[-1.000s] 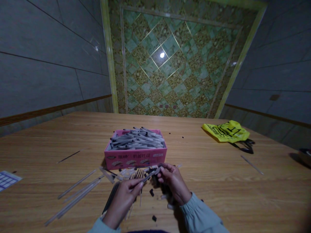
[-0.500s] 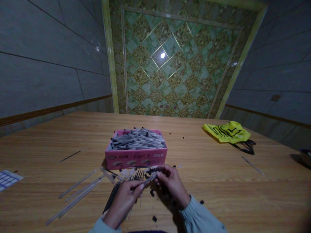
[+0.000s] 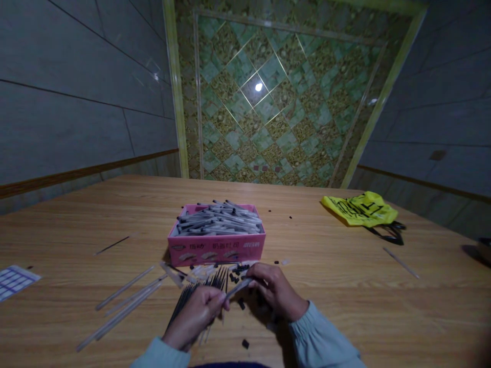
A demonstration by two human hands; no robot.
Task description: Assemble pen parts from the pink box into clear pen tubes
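Observation:
A slim pen with a clear barrel (image 3: 238, 289) slants between my two hands. My left hand (image 3: 200, 311) pinches its lower end, and the fingers of my right hand (image 3: 276, 290) are closed around its upper end, hiding the tip. Under and beside my left hand lies a fan of dark pen refills (image 3: 186, 295). Small black caps or plugs (image 3: 238, 271) are heaped just beyond my right fingers, and a few lie loose nearer me. Behind them stands a pink box (image 3: 217, 250) piled with many assembled-looking pens (image 3: 218, 219).
Clear tubes (image 3: 123, 314) lie at the left, near a blue-and-white gridded sheet (image 3: 17, 282). A single dark refill (image 3: 112, 245) rests farther back. On the right are a yellow bag (image 3: 360, 208) with black straps and one lone tube (image 3: 401, 262). A tiled wall rises behind the table.
My right hand has shifted slightly right and down, and more of the pen shows between the hands. My left hand keeps its pinch. The view has moved a little.

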